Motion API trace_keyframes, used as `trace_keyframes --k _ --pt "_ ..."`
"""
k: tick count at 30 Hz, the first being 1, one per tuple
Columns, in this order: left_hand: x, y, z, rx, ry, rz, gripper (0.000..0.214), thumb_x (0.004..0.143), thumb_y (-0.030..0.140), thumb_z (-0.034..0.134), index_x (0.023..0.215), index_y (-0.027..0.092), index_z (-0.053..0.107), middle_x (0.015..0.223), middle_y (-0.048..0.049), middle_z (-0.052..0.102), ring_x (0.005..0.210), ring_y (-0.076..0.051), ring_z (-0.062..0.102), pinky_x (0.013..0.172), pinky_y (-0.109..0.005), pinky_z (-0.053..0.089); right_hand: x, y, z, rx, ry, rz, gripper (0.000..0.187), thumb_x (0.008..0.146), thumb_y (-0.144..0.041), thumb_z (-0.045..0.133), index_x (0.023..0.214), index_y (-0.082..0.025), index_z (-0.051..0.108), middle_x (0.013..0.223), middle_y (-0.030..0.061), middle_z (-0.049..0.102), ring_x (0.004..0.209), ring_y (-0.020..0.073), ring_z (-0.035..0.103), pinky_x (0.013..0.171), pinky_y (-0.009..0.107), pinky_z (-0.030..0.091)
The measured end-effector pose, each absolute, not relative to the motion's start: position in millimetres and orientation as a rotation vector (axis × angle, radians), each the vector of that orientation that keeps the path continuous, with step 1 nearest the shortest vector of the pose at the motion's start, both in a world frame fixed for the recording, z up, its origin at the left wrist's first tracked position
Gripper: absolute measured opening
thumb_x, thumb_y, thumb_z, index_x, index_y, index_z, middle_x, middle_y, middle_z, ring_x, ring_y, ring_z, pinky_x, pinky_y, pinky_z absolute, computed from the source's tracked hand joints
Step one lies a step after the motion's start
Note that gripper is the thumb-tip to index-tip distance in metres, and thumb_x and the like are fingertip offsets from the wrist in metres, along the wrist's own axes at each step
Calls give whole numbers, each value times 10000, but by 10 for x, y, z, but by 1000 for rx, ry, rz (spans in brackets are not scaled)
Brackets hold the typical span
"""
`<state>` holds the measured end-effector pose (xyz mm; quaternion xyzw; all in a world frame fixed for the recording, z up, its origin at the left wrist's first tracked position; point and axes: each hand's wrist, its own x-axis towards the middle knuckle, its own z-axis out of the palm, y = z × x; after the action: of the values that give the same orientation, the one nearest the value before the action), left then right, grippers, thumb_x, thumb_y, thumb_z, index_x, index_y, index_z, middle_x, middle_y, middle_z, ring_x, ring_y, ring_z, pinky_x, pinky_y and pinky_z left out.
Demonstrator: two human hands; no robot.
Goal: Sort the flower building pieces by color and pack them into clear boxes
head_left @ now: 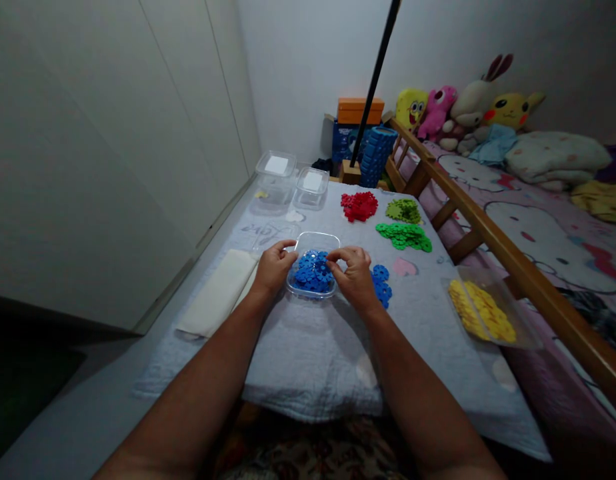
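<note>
A clear plastic container (313, 293) stands on the cloth-covered table in front of me, with a heap of blue flower-shaped discs (312, 270) inside. My left hand (275, 268) is closed on the container's left rim, thumb and fingers pinching it. Over the right rim, my right hand (352, 272) is closed in a pinch, fingertips against the blue heap. Whatever lies between those fingertips is too small to make out. More blue discs (383, 292) lie on the cloth just right of my right hand, partly hidden by it.
Piles of red pieces (359, 206), olive-green pieces (403, 211) and bright green discs (405, 237) lie at the back right. A container of yellow pieces (481, 310) sits at the right edge by a wooden bed rail (481, 250). Clear containers (312, 190) and folded cloth (219, 293) occupy the left.
</note>
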<state>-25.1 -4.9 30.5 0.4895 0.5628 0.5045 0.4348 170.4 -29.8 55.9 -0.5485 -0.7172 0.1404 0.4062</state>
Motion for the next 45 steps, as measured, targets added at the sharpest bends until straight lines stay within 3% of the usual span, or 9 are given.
trace_keyframes --k 4,12,16,21,25,28,38,45 --pt "-247 -49 312 1229 1412 1254 504 713 382 675 1144 124 719 557 76 415 478 -88 344 473 -228 242 1711 -292 545 -1402 -1798 325 114 876 -207 645 884 -283 730 955 25 752 1080 269 579 1117 516 287" --pt "-258 -41 278 1235 1413 1269 501 712 395 682 1137 133 722 553 84 385 477 -88 330 474 -227 231 2138 -154 591 -1460 -1601 252 152 866 -254 550 886 -248 701 1006 57 727 1079 266 596 1045 444 401" --pt "-259 -45 288 1251 1431 1267 496 718 394 673 1132 125 722 557 78 393 480 -88 328 472 -228 233 2468 -106 572 -1575 -1653 257 177 839 -305 588 939 -217 705 1065 93 715 1117 291 605 1055 461 409" --pt "-265 -30 248 1257 1419 1269 503 726 393 672 1149 126 720 567 74 410 487 -91 352 473 -225 242 2692 -292 386 -1760 -1885 182 439 848 -418 650 1239 -219 662 1326 143 646 1257 340 539 1088 517 380" --pt "-276 -15 218 1253 1417 1273 515 721 403 683 1156 130 721 577 67 444 492 -93 372 476 -222 255 2650 -562 141 -1840 -2049 84 715 854 -488 673 1478 -192 490 1541 213 476 1415 395 414 1142 590 313" --pt "-277 -19 227 1254 1425 1271 516 718 399 684 1153 125 724 573 66 443 490 -92 364 476 -224 249 2565 -691 1 -1851 -2120 34 810 853 -519 679 1548 -218 392 1599 219 400 1459 410 359 1151 619 282" --pt "-246 -54 293 1299 1457 1280 504 735 397 652 1142 107 716 562 78 398 498 -97 343 486 -236 244 2394 -460 -47 -1830 -2127 -49 750 947 -471 570 1572 -121 347 1537 203 483 1414 347 393 1173 510 300" --pt "-243 -48 274 1283 1442 1277 489 738 392 655 1141 120 708 554 86 384 481 -95 327 479 -240 232 2198 -206 -14 -1785 -2054 74 707 921 -450 555 1524 -110 415 1503 211 511 1373 362 425 1167 541 286"
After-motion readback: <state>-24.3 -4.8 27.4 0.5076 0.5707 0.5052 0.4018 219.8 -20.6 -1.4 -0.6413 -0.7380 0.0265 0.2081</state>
